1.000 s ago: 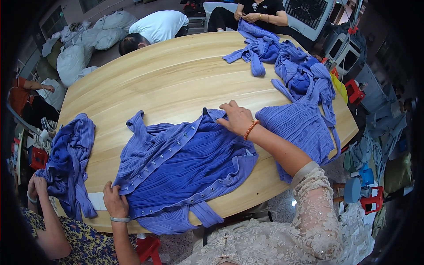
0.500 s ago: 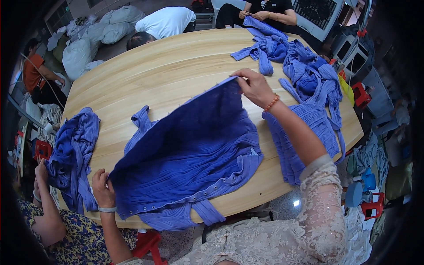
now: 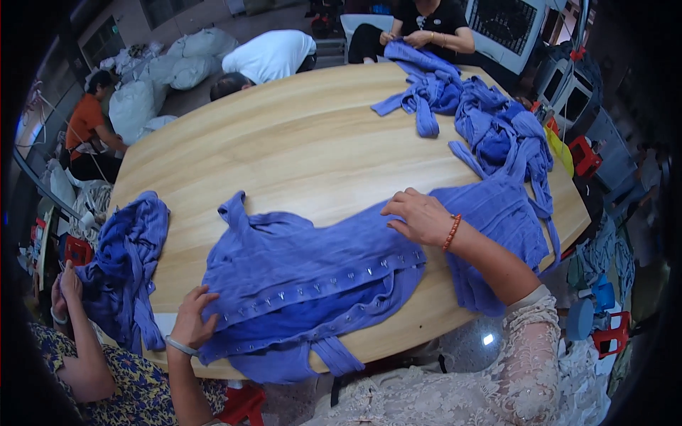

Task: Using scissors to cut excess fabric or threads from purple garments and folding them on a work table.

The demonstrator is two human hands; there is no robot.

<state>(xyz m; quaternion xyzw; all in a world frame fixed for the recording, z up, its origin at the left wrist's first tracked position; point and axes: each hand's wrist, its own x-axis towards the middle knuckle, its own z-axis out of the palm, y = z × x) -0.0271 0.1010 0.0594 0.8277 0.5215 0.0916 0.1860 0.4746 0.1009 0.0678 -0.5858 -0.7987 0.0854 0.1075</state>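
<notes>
A blue-violet ribbed knit garment (image 3: 284, 266) lies in front of me. A row of metal hooks runs along its upper flap, and eyelets line the lower edge; darker inner fabric shows between. At its left end my left hand (image 3: 192, 323) rests against the cloth, thumb and fingers apart. Over the right part hovers my right hand (image 3: 423, 216), fingers loosely bent and apart, holding nothing; whether it touches the cloth I cannot tell. Just beyond that wrist is a stack of similar garments (image 3: 501, 220).
More blue garments are heaped on the wooden table (image 3: 284, 156) at the far right (image 3: 497, 131) and left (image 3: 128, 263). A co-worker sits close at my left; another handles blue cloth at the far edge. Red stools (image 3: 614, 334) and white sacks (image 3: 131, 110) stand around.
The raised flap has come down onto the garment, turning its hook row toward me. Both hands have let go of the edge, and my right hand has lowered.
</notes>
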